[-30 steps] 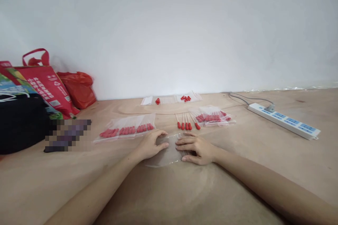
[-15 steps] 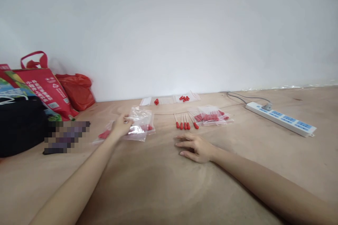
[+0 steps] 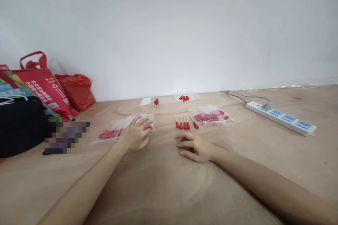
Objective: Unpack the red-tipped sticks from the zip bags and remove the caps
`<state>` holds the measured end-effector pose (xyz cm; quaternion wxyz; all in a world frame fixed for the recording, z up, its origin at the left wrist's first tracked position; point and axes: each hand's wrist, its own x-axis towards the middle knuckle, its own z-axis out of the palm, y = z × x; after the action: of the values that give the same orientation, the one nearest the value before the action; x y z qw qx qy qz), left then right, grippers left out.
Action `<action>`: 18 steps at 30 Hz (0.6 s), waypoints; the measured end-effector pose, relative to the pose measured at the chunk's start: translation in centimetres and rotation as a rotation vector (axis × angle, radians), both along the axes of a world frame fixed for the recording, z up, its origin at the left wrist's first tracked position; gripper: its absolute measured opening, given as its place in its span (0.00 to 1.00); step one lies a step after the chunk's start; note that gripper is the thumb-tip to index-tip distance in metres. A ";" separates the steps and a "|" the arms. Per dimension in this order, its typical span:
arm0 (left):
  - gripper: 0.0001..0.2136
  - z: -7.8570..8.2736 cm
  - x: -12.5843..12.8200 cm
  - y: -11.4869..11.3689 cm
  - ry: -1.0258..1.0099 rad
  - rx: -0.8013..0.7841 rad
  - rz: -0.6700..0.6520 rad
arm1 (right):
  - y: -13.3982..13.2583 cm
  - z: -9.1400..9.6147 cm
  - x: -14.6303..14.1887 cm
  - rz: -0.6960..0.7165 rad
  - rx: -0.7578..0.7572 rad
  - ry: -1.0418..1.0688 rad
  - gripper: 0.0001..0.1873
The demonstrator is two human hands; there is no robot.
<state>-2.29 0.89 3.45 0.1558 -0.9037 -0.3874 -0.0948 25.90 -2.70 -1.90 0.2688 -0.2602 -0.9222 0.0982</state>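
Observation:
My left hand [image 3: 137, 134] lies over clear zip bags [image 3: 116, 124] that hold droppers with red bulbs [image 3: 108, 134]. Its fingers are spread and partly cover the bags. On the bare wood, fingers loosely apart, rests my right hand [image 3: 195, 147], holding nothing. Just beyond it several loose droppers [image 3: 185, 125] lie in a row, red bulbs toward me and thin clear stems pointing away. Beside them on the right is a pile of zip bags [image 3: 210, 111] with more red-bulbed droppers.
Along the wall lie clear thin tubes [image 3: 167, 100] on plastic bags, with small red bulbs [image 3: 184, 98]. A white power strip [image 3: 281, 118] with a plugged-in cord stands right. Left are a red tote bag [image 3: 49, 88], a red plastic bag [image 3: 76, 91], a black bag [image 3: 22, 126] and a blurred-out dark object [image 3: 67, 137].
My left hand has set down the clear bag it pinched and moved right, now flat over the bags with fingers spread. My right hand has stayed put.

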 end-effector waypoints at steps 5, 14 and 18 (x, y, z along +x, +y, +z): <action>0.14 -0.4 -0.2 0.2 0.069 0.040 0.022 | 0.0 0.1 0.0 0.006 -0.010 0.005 0.15; 0.09 -1.8 0.6 0.3 -0.207 0.051 0.069 | 0.1 -0.1 -0.1 -0.070 0.075 0.000 0.12; 0.08 -2.5 3.7 -1.3 -0.402 -0.030 0.089 | 0.8 -0.4 -0.6 -0.224 0.225 0.037 0.10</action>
<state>1.42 -0.39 0.95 0.0659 -0.8509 -0.4515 -0.2604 25.31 -1.86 -2.27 0.3224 -0.3281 -0.8874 -0.0315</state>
